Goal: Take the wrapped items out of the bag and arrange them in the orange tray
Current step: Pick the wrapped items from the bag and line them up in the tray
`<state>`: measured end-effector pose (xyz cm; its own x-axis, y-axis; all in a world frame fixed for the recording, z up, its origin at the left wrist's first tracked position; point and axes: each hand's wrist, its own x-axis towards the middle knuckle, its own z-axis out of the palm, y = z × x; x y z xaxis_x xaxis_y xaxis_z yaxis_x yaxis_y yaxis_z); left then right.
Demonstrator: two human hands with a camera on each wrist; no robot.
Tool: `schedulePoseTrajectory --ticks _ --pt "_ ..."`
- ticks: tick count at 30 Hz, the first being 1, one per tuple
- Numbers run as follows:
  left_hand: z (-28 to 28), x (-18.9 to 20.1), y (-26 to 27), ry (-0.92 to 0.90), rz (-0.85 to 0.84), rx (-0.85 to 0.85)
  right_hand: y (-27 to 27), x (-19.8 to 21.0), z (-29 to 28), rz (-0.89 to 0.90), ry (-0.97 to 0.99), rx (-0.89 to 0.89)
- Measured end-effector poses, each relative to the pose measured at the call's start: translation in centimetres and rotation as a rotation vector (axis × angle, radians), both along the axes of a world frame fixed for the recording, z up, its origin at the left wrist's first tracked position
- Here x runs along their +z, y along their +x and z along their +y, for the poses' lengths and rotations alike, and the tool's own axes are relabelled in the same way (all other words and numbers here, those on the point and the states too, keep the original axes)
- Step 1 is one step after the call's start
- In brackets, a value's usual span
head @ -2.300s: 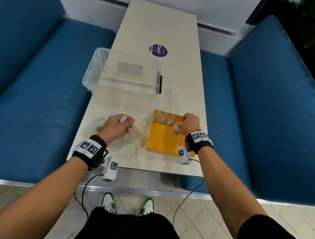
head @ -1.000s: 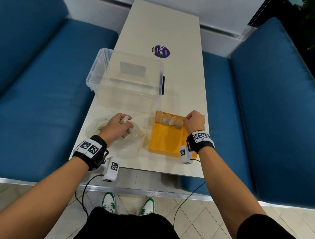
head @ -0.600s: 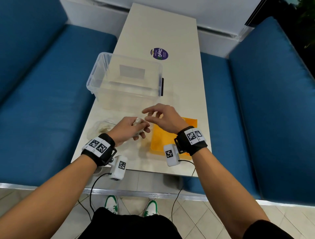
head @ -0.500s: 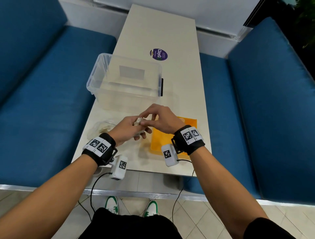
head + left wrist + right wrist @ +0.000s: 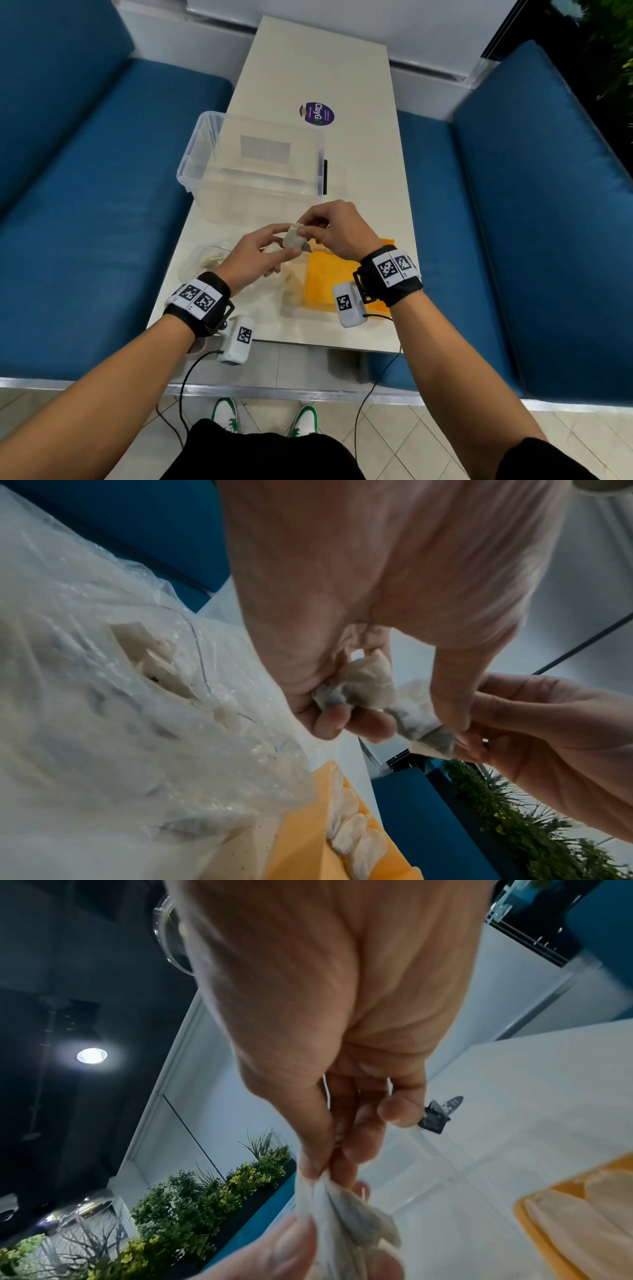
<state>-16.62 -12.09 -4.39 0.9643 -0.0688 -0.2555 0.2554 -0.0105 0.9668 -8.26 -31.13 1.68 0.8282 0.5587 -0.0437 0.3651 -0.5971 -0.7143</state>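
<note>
A dumpling (image 5: 294, 238) is held between both hands above the table, beside the tray (image 5: 329, 274).

It is pinched at its top by the right hand (image 5: 337, 230), while the left hand (image 5: 255, 257) touches it with thumb and forefinger and curls its other fingers round a second one (image 5: 359, 681). A row already lies in the tray; more remain in the bag (image 5: 103, 696). The thin wrapper could be torn if both hands pull at once, and the second one dropped.

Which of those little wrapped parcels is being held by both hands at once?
The parcel pinched between the left hand and right hand, above the table. The others lie in the orange tray or the bag.
</note>
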Motion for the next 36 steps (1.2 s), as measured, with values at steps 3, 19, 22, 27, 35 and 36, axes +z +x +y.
schedulePoseTrajectory --ticks 3,19,22,27,35,36 --pt "-0.6 0.0 0.1 -0.018 -0.024 -0.033 -0.3 0.1 0.3 0.004 -0.01 0.015" --pt "-0.7 0.6 -0.5 -0.081 0.014 -0.016 -0.1 0.9 0.0 -0.04 0.007 -0.043" --pt "-0.7 0.4 -0.4 -0.067 0.022 -0.014 -0.2 1.1 0.0 -0.046 0.006 -0.017" --pt "-1.0 0.6 -0.4 -0.051 0.026 0.019 -0.2 1.0 -0.2 -0.048 0.0 -0.039" --pt "-0.9 1.0 -0.4 -0.072 0.044 0.135 0.7 1.8 -4.3 -0.114 0.001 -0.148" --pt "-0.8 0.9 -0.3 -0.04 0.041 0.141 0.8 1.7 -5.3 -0.106 -0.027 -0.154"
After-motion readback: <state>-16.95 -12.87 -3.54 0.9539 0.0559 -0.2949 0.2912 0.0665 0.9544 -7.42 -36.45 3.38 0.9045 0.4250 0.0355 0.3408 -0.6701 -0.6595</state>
